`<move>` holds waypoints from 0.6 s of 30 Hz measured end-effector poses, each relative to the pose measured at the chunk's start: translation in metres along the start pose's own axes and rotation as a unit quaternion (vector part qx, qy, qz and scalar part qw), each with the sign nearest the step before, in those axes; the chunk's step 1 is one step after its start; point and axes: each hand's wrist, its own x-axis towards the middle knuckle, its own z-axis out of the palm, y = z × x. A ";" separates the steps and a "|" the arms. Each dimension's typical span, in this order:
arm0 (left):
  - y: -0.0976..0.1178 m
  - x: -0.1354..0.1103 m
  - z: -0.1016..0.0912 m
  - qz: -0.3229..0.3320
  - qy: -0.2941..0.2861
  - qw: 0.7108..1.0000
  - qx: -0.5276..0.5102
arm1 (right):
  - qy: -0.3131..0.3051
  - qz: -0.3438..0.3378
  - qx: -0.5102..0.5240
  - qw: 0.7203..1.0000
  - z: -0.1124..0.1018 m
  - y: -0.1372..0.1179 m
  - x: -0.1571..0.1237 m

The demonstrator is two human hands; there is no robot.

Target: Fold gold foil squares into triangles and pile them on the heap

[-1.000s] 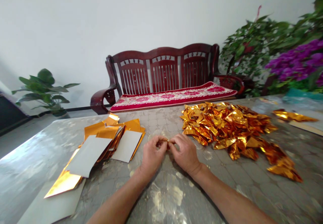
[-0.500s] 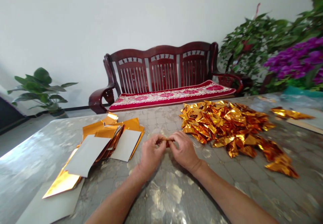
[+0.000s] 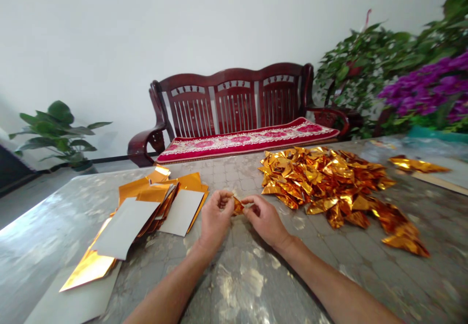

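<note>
Left hand (image 3: 215, 219): gripped the foil (image 3: 238, 206).
Right hand (image 3: 265, 220): gripped its other edge.
Risk: a hard pull could have torn it.

Single head-worn camera, looking forward and down across the table (image 3: 234, 285) from just behind the hands. Left hand (image 3: 216, 221) and right hand (image 3: 263, 221) sit close, below frame centre, forearms (image 3: 171, 285) entering from the bottom edge. Farther beyond them: bench (image 3: 234, 104), wall (image 3: 109, 36).
</note>
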 end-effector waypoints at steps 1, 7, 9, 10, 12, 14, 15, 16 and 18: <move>-0.001 0.000 0.001 -0.011 0.001 1.000 -0.013 | -0.004 0.018 0.020 1.000 0.002 0.001 0.001; -0.008 0.000 0.004 -0.029 -0.012 0.998 -0.050 | -0.029 0.081 0.174 0.981 0.014 0.006 0.003; -0.009 0.000 0.004 -0.032 -0.013 0.998 -0.058 | -0.037 0.085 0.196 0.976 0.017 0.007 0.002; -0.009 0.000 0.005 -0.033 -0.016 0.997 -0.061 | -0.039 0.087 0.199 0.975 0.018 0.007 0.002; -0.009 -0.001 0.005 -0.032 -0.023 0.997 -0.061 | -0.032 0.090 0.201 0.975 0.019 0.007 0.002; -0.009 -0.002 0.006 -0.018 -0.025 0.998 -0.050 | -0.021 0.091 0.207 0.974 0.019 0.007 0.002; -0.008 -0.002 0.005 -0.006 -0.024 0.999 -0.041 | -0.015 0.093 0.214 0.972 0.019 0.007 0.003; -0.008 -0.002 0.005 0.009 -0.019 0.999 -0.031 | -0.010 0.096 0.224 0.970 0.018 0.007 0.004; -0.007 -0.001 0.002 0.044 0.000 0.999 -0.002 | 0.001 0.108 0.248 0.963 0.017 0.006 0.005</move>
